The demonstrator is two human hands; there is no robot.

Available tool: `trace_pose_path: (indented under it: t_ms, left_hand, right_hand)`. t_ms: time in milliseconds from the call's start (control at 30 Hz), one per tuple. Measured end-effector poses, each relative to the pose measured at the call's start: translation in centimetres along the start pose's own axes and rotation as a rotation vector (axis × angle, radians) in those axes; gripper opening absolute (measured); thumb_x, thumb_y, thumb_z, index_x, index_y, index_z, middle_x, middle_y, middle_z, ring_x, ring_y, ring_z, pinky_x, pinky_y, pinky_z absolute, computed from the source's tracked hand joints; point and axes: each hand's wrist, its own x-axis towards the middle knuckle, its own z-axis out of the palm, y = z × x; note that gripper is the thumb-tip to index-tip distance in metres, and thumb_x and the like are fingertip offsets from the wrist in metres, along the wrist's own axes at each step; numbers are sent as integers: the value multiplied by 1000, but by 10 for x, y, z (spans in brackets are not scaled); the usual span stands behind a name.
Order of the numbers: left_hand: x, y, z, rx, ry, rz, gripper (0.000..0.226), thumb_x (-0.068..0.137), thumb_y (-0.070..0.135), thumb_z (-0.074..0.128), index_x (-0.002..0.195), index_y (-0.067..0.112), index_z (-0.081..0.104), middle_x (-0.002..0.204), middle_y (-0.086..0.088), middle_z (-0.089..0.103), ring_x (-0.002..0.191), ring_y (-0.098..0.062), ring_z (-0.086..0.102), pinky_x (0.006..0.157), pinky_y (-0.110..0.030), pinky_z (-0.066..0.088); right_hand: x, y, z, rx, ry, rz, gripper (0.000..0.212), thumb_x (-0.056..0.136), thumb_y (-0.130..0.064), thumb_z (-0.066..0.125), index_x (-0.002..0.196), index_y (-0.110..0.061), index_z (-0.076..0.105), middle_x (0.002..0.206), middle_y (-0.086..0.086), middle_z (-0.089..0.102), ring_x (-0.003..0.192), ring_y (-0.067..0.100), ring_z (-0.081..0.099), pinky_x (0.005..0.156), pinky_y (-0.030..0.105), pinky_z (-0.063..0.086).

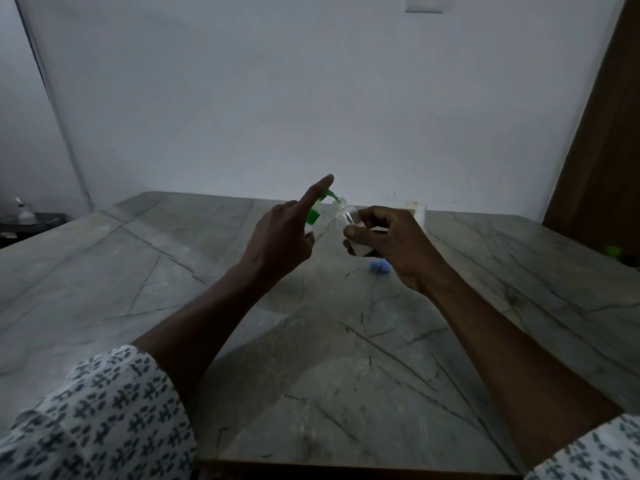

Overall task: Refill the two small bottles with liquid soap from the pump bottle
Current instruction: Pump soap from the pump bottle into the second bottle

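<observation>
1. The left grip is round a white pump bottle with a green pump head, its forefinger laid straight along the pump top.
2. The right grip pinches a small clear plastic bottle, tilted so that its open neck meets the green nozzle.
3. Both are held above a grey veined stone table.
4. A small blue cap lies on the table just beneath the right grip.
5. White patterned sleeves cover both forearms at the near edge.
</observation>
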Motion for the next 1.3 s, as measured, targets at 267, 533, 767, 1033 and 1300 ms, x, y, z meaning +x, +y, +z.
trace_pose_path:
  t_ms: [267,533,767,1033,1300]
  left_hand:
    - [-1,1,-3,-40,17,2,89,75,4,73,148,33,30,99,-10,70,59,-17,55,68,-41,58]
    - [1,0,-5,-86,51,44,75,73,3,73,139,20,44,100,-8,73,60,-21,61,69,-40,59]
    - [4,0,-8,-118,30,63,92,74,3,75,151,17,27,114,-14,69,51,-3,49,63,-27,57]
    - [3,4,-7,-117,63,30,78,71,1,76,141,17,44,107,-12,72,67,-19,64,69,-37,61]
    - [6,9,-13,-95,13,17,72,74,2,72,138,12,40,93,-13,71,57,-23,58,60,-38,58]
  right_hand:
    - [4,2,2,-197,59,-61,24,82,-29,76,104,-19,72,93,4,74,88,23,71,85,46,59]
    - [5,4,7,-227,48,-81,22,83,-29,75,104,-21,72,93,4,73,89,23,69,86,48,57]
    - [8,-1,8,-197,67,-94,26,86,-27,73,109,-16,71,94,-1,72,91,19,69,89,43,58]
    - [4,0,7,-235,42,-96,34,86,-28,73,116,-12,70,101,3,73,94,20,69,90,44,57]
    - [5,-1,7,-249,52,-99,32,86,-28,72,115,-14,70,102,3,73,95,20,69,90,45,57]
